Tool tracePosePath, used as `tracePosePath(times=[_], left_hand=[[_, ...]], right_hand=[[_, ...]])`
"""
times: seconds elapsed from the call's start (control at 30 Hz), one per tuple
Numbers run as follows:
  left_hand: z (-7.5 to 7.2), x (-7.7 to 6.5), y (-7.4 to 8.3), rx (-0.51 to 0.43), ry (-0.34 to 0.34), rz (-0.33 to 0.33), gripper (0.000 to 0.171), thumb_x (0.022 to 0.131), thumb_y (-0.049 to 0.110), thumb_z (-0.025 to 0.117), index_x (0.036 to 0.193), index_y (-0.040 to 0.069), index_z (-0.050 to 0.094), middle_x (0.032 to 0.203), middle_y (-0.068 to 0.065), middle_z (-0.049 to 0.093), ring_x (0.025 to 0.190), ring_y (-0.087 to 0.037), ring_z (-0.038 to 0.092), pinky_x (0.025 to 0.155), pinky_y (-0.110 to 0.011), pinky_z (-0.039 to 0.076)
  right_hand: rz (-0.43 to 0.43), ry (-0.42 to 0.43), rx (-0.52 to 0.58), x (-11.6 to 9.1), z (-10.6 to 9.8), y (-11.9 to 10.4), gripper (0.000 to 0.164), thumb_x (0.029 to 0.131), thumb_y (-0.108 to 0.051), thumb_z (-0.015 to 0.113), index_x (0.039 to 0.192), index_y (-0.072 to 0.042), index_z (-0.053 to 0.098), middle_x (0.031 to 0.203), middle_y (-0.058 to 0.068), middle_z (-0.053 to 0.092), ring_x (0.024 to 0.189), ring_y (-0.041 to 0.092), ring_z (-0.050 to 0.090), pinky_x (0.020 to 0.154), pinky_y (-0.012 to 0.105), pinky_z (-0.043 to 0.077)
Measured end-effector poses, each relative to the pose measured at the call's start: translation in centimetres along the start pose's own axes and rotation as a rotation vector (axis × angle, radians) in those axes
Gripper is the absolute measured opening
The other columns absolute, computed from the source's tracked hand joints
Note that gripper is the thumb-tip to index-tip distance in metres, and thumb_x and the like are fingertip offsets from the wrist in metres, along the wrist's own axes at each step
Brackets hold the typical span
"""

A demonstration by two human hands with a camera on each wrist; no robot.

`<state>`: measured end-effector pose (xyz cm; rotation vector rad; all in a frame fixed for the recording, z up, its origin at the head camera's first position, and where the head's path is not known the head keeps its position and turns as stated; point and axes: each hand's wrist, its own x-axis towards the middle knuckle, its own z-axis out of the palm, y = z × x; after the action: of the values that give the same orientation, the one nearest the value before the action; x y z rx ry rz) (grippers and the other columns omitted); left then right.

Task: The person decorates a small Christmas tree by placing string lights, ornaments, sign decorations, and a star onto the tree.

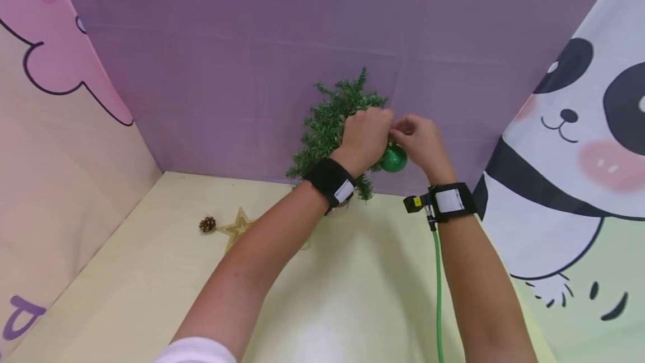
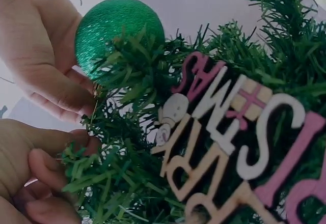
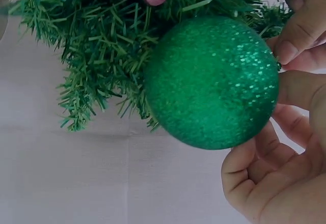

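Observation:
A small green artificial Christmas tree (image 1: 322, 122) stands at the back of the table. Against its right side hangs a glittery green ball ornament (image 1: 394, 158). My left hand (image 1: 367, 133) is at the branches, thumb and finger pinching the ornament's thin gold string (image 2: 94, 113). Close by on the right, my right hand (image 1: 420, 142) has thumb and forefinger together at the string, above the ball. Its other fingers curl beside the ball in the right wrist view. Pink, white and wooden letters of a sign (image 2: 262, 137) sit among the branches in the left wrist view.
A gold star (image 1: 237, 229) lies on the pale yellow table (image 1: 176, 296), partly covered by my left forearm. Left of it is a small pine cone (image 1: 207, 224). A purple cloth (image 1: 227, 83) backs the table, and a green cable (image 1: 438, 284) runs down from my right wristband.

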<state>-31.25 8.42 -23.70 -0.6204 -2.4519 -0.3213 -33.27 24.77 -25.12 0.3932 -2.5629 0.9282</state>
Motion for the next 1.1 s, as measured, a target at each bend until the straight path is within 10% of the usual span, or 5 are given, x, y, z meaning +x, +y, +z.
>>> tracePosePath(times=[1.1], left_hand=[[0.6, 0.0, -0.7, 0.105, -0.044, 0.062, 0.028, 0.111, 0.016, 0.052, 0.091, 0.018, 0.072, 0.086, -0.004, 0.073, 0.064, -0.017, 0.062, 0.056, -0.029, 0.032]], right_hand=[[0.042, -0.058, -0.036, -0.2, 1.3, -0.1, 0.022, 0.103, -0.013, 0.064, 0.115, 0.002, 0.075, 0.109, 0.026, 0.075, 0.097, 0.037, 0.068, 0.081, 0.045, 0.053]])
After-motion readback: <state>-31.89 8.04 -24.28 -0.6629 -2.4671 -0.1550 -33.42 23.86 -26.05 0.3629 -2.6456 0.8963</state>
